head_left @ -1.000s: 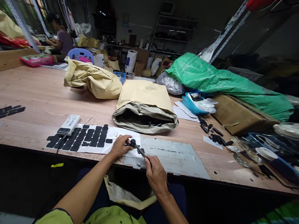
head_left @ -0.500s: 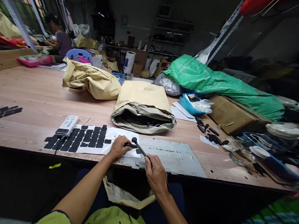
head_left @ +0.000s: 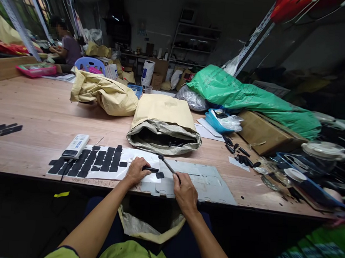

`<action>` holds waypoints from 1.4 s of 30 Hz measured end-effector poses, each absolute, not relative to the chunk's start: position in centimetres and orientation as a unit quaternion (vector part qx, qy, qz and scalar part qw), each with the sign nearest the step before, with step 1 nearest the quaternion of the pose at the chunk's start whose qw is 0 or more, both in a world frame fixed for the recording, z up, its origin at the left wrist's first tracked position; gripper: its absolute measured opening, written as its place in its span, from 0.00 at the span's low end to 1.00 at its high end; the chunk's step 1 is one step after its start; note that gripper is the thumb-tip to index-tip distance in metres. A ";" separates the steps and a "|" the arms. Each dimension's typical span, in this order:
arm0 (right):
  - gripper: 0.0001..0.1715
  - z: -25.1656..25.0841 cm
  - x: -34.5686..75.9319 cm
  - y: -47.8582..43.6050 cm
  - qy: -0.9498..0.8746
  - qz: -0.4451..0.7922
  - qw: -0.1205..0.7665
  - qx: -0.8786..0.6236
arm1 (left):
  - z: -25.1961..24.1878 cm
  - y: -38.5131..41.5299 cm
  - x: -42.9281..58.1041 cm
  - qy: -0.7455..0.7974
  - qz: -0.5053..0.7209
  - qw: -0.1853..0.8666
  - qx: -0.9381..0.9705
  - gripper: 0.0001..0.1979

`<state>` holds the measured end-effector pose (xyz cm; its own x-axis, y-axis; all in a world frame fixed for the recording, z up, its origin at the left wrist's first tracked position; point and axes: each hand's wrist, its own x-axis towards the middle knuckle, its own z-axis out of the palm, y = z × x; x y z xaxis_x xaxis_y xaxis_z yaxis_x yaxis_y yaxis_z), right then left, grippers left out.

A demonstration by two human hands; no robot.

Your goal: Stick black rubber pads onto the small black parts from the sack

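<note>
My left hand (head_left: 137, 170) rests at the right end of a white sheet (head_left: 136, 156), its fingers closed on a slim black part (head_left: 151, 169). In my right hand (head_left: 185, 193) is a black rod with a rounded head (head_left: 168, 165), tilted so the head points up and left. The head is apart from the slim part. Beside my left fingers lies a black rounded square pad (head_left: 160, 175). More such pads (head_left: 97, 163) stand in rows on the sheet. Under my right hand spreads a grey sheet (head_left: 207, 181).
A paper sack (head_left: 164, 109) lies mouth towards me with dark pieces inside; another sack (head_left: 105, 92) is behind left. A white device (head_left: 76, 146) with a cable sits at left. Loose black parts (head_left: 244, 160), a cardboard box (head_left: 270, 132) and a green bag (head_left: 249, 96) fill the right.
My right hand has shifted right, drawing the rod's head away from the slim part. The nearby square pad now shows more fully. My left hand keeps its place on the sheet.
</note>
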<state>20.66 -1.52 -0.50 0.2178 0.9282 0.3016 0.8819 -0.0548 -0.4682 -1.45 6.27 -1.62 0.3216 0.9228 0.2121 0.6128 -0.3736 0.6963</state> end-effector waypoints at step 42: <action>0.07 -2.3 22.9 2.5 -0.637 -0.089 0.230 -0.730 | 4.5 15.3 11.2 0.652 0.295 0.185 0.674 0.13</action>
